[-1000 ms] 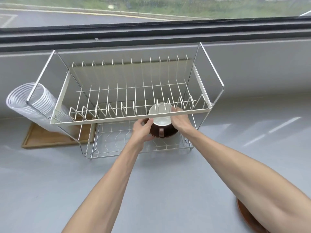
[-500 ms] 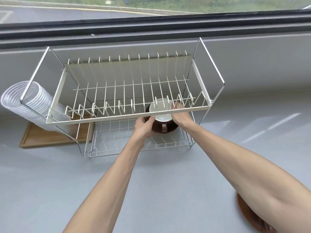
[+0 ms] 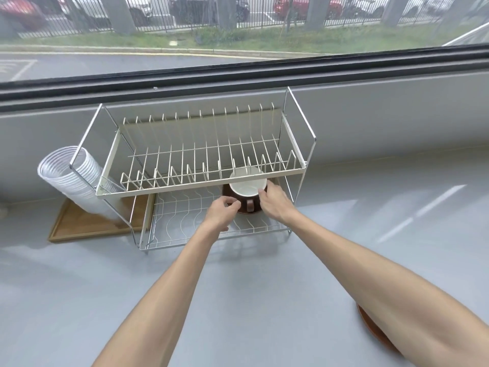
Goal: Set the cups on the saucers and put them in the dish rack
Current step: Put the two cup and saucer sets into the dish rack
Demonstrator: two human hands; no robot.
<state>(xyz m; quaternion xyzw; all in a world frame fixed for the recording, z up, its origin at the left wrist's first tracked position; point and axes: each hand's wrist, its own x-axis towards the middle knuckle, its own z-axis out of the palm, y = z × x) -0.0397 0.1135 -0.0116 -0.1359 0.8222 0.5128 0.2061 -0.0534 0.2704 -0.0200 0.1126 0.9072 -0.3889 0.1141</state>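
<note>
A brown cup [image 3: 247,192] with a white inside stands upright on a brown saucer [image 3: 226,191], at the right end of the lower tier of the wire dish rack [image 3: 201,184]. The upper tier's front bar crosses over the cup's mouth. My left hand [image 3: 221,211] has its fingers curled against the saucer's front left edge. My right hand [image 3: 275,203] is at the cup's right side, thumb on its rim. Another brown saucer [image 3: 375,333] lies on the counter at the lower right, mostly hidden by my right forearm.
A stack of clear plastic cups [image 3: 70,178] lies on its side on a wooden tray [image 3: 87,225] left of the rack. The grey counter [image 3: 79,300] stretches in front. A low wall and window run behind the rack.
The cup and saucer stay at the lower tier's right end. Both hands have slid slightly back toward me along them. The view has tilted up, showing more of the window.
</note>
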